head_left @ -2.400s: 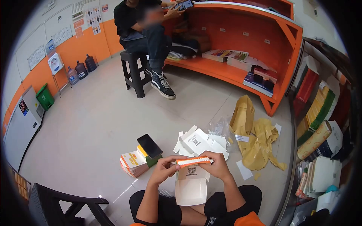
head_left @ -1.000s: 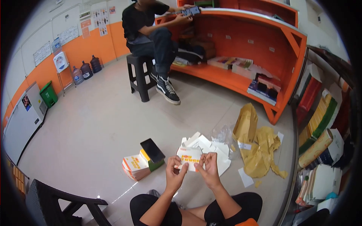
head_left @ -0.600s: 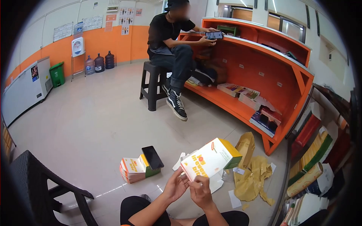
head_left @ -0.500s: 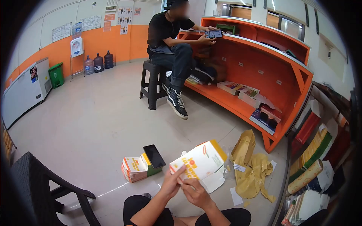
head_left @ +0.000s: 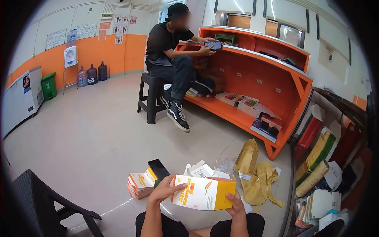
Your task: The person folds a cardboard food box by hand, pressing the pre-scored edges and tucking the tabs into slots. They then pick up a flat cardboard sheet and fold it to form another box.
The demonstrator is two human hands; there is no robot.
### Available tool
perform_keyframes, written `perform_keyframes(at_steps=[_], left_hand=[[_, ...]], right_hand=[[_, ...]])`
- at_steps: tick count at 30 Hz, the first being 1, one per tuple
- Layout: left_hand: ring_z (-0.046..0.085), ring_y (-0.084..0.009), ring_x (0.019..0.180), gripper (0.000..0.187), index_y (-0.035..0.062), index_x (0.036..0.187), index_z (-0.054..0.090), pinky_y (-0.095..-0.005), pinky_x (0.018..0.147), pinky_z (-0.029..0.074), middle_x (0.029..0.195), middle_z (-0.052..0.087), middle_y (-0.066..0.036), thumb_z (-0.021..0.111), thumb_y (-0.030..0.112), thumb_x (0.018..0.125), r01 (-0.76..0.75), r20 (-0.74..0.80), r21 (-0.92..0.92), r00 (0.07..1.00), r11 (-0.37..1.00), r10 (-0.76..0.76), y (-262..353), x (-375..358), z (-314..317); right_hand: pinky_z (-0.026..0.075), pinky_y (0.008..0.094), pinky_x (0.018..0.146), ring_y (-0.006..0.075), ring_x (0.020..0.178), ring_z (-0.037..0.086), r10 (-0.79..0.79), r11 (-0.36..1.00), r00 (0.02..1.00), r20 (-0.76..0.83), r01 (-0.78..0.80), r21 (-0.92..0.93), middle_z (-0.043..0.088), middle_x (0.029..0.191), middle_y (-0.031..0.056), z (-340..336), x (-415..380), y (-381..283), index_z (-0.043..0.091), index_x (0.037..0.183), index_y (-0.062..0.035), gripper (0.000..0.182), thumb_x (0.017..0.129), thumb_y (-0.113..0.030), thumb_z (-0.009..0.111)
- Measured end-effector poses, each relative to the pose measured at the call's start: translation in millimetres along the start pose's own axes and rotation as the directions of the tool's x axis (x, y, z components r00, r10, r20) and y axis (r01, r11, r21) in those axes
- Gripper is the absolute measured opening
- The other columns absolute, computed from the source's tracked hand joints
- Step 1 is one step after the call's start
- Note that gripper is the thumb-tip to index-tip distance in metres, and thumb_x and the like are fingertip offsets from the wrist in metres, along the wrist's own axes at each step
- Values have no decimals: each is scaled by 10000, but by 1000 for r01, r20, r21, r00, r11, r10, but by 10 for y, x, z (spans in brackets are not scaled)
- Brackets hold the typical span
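Head view: left hand (head_left: 163, 190) and right hand (head_left: 236, 203) hold a carton (head_left: 201, 192) (yellow-ended).

The seated person's face (head_left: 181, 20) is blurred over — no features to read. Print on the held phone (head_left: 213, 45) is too small to make out, likewise the wall sheets (head_left: 55, 39). The white freezer (head_left: 23, 98) and black chair (head_left: 37, 203) run off at the left — the carton (head_left: 203, 192) hides most of the right hand's fingers (head_left: 230, 196).
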State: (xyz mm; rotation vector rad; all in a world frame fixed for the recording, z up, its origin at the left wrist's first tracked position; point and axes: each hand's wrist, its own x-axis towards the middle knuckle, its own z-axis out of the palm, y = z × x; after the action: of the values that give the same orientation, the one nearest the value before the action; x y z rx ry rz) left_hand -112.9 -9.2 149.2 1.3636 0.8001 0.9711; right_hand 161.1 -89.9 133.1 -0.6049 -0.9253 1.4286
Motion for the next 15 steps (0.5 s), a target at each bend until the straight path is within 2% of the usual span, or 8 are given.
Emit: perform_keyframes(at_steps=[1,2,6,7,9,10,13,15], left_hand=[[626,-139,840,389,-22,1042,589,-276,751,506,940,662,-118,747,240,802,8,-18,102,1000,995,-6,16,-12,10],[625,-147,831,408,-22,1043,588,-283,741,504,929,663,-123,750,262,798,19,-36,205,999,979,-11,28,-22,22],[624,-152,819,410,-11,1043,577,-290,733,503,929,654,-115,760,251,786,-20,-64,220,997,975,35,69,-41,132],[623,-151,818,422,-3,1054,566,-290,736,502,938,650,-109,773,234,772,-9,-19,4,1000,1000,9,108,-63,154],[620,-149,815,456,13,1076,546,-290,742,502,957,640,-96,798,199,745,42,77,-416,997,908,-11,203,-109,214],[620,-147,815,483,22,1082,536,-288,740,505,965,636,-93,813,191,724,9,66,-328,998,945,13,159,-66,245],[616,-126,802,578,16,1090,522,-279,733,517,949,629,-81,862,143,639,-34,9,-102,999,994,35,41,31,391],[625,-137,778,600,12,1070,529,-282,710,523,911,638,-86,879,170,609,-18,-40,14,999,1000,19,102,-20,453]], right_hand=[[476,343,936,230,1109,580,31,1000,999,-44,-31,3,565,1207,145,-7,-45,-41,411,1315,30,623,793,-121,715],[474,343,935,225,1108,576,7,1000,998,-59,-8,-23,567,1197,140,-7,-41,-67,415,1310,25,616,786,-98,716],[474,341,930,221,1102,573,-75,997,993,-87,73,-30,571,1183,131,47,-90,-162,426,1304,10,592,789,-73,707],[475,340,928,224,1100,575,-93,996,992,-85,93,-7,572,1185,131,76,-104,-179,427,1307,8,586,797,-84,701],[467,343,937,230,1107,573,-87,973,995,-53,96,208,573,1189,126,131,-105,-127,425,1316,5,559,827,-110,670],[463,344,942,233,1111,572,-90,944,995,-39,98,314,574,1191,123,147,-101,-100,424,1321,3,546,842,-122,654],[466,373,950,246,1112,576,-43,944,991,-127,82,320,565,1223,119,88,-35,-32,425,1325,-7,540,880,-246,616],[461,368,954,238,1113,571,-87,974,979,-183,122,191,560,1227,123,129,-18,-55,425,1330,-9,521,890,-229,597]])
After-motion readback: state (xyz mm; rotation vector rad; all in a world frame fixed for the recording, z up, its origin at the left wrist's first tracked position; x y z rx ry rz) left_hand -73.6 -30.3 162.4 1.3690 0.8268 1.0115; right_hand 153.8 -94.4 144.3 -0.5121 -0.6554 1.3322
